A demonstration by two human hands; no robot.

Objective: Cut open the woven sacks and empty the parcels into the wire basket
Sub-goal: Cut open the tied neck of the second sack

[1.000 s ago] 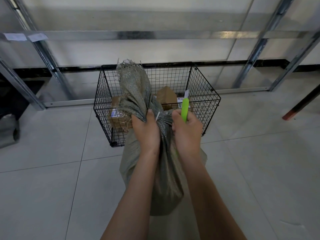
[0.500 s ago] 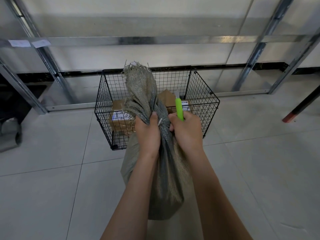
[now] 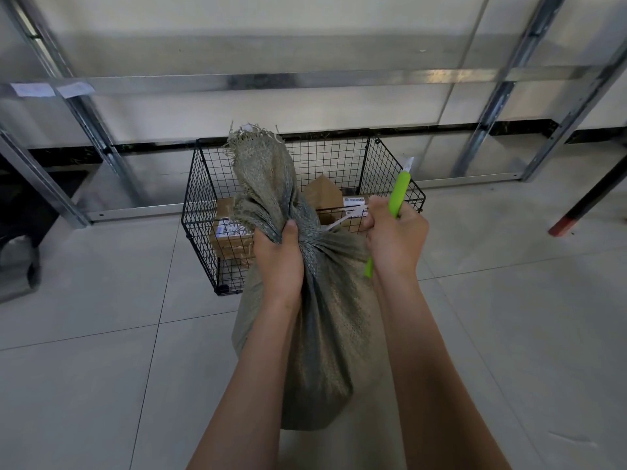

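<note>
While tied, sack [image 3: 322, 320]: stands before basket [image 3: 390, 171], soft, likely weighty.
Left hand [image 3: 280, 262]: fist on neck, best hold.
Right hand [image 3: 395, 239]: clasps knife [image 3: 399, 195], pinches tie [image 3: 339, 222].

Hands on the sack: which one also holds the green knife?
The right hand; it grips the green knife, while the left hand only clutches the sack neck.

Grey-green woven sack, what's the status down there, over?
Left hand clamped on grey-green woven sack at its neck. Right hand gripping lime-green utility knife, pulling white tie. Sack still tied. Black wire basket beyond, cardboard parcels inside; path clear.
</note>
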